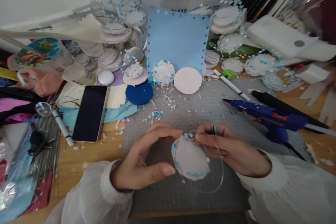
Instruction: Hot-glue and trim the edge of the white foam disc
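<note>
A white padded disc (190, 157) with small blue and white stars around its rim lies low over the grey cutting mat. My left hand (147, 155) curves around its left side, thumb and fingers apart. I cannot tell whether its fingertips touch the rim. At the disc's upper right, my right hand (225, 141) pinches a thin wire (222, 168), whose loose end loops down past the disc. A narrow teal piece (214, 126) sticks up behind the right fingers; its kind is hidden.
A blue glue gun (265, 112) and a white pen (232, 85) lie right on the cutting mat (157, 196). A phone (90, 112) lies left. Behind stand a blue card (178, 38), a plain white disc (188, 80) and several star-trimmed discs. Loose stars (157, 114) litter the mat.
</note>
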The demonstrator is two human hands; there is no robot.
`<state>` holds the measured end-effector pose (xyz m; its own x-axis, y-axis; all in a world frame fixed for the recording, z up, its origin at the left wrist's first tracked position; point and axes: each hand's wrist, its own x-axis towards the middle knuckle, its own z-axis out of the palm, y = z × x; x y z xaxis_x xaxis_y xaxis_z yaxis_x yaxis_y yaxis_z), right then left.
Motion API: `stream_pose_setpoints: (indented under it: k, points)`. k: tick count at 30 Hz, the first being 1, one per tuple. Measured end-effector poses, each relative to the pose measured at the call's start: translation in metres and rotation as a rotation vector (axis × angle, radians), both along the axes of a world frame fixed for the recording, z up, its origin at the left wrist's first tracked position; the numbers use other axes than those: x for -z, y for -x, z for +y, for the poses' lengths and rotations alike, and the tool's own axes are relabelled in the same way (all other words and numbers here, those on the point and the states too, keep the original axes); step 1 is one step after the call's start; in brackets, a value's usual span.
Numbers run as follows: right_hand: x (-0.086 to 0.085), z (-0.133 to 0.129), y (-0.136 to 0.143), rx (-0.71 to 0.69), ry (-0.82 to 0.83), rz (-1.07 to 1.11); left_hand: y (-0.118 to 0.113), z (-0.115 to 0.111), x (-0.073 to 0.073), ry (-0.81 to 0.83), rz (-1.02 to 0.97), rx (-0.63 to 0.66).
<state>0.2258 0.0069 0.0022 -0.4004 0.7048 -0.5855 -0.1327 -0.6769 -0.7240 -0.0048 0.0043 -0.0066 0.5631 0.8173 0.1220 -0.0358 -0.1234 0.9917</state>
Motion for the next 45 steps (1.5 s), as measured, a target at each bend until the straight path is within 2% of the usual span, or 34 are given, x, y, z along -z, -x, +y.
stream_pose_setpoints:
  k: [5,11,25,38,45]
  points:
    - [0.0,-0.002,0.001,-0.024,-0.045,-0.031,0.0,0.0,0.002,-0.026,0.028,0.012]
    - [0.003,-0.005,0.002,-0.04,-0.159,-0.138,-0.001,0.001,0.002,-0.143,0.107,0.033]
    - [0.007,-0.007,0.002,-0.113,-0.204,-0.252,-0.006,0.0,0.001,-0.221,0.145,-0.011]
    - [0.009,-0.009,0.001,-0.106,-0.241,-0.245,-0.006,0.0,0.001,-0.236,0.151,-0.046]
    - [0.009,-0.009,0.001,-0.094,-0.241,-0.233,-0.005,-0.001,0.003,-0.169,0.168,-0.072]
